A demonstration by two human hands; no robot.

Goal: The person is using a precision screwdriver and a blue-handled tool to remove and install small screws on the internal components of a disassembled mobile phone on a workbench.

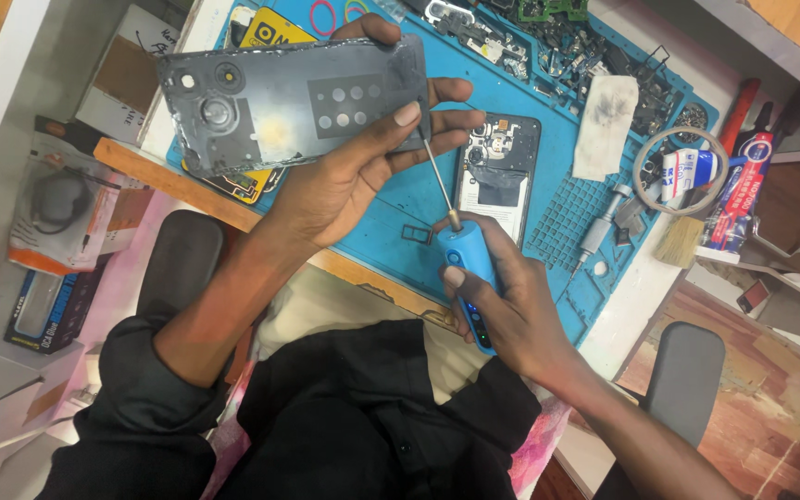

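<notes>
Both hands are busy above a blue silicone work mat (548, 199) that covers the desk. Left hand (344, 181) is closed around a dark grey plastic phone back cover (289, 102), with the thumb across its inner face and the other fingers behind its right edge. This cover is lifted off the mat and held almost flat toward the camera, so its camera holes and a dark rectangle with round holes are visible. Right hand (502, 306) is wrapped around a bright blue electric screwdriver (468, 278), the thumb lying on its body. The thin metal bit (437, 176) of the screwdriver points up and left, and its tip seems to touch the lower right edge of the cover, but I cannot see the contact clearly.

On the mat, just right of the bit, lies an opened black phone (497, 171) with its inner parts showing. Further right are a dirty white cloth (608, 125), a small silver manual screwdriver (599, 227), a ring of clear tape (682, 171) and a wooden brush (680, 241). At the top edge of the mat are coloured rubber bands (324, 14) and many small black phone parts (585, 60). A yellow and black package (270, 32) is partly hidden behind the cover.
</notes>
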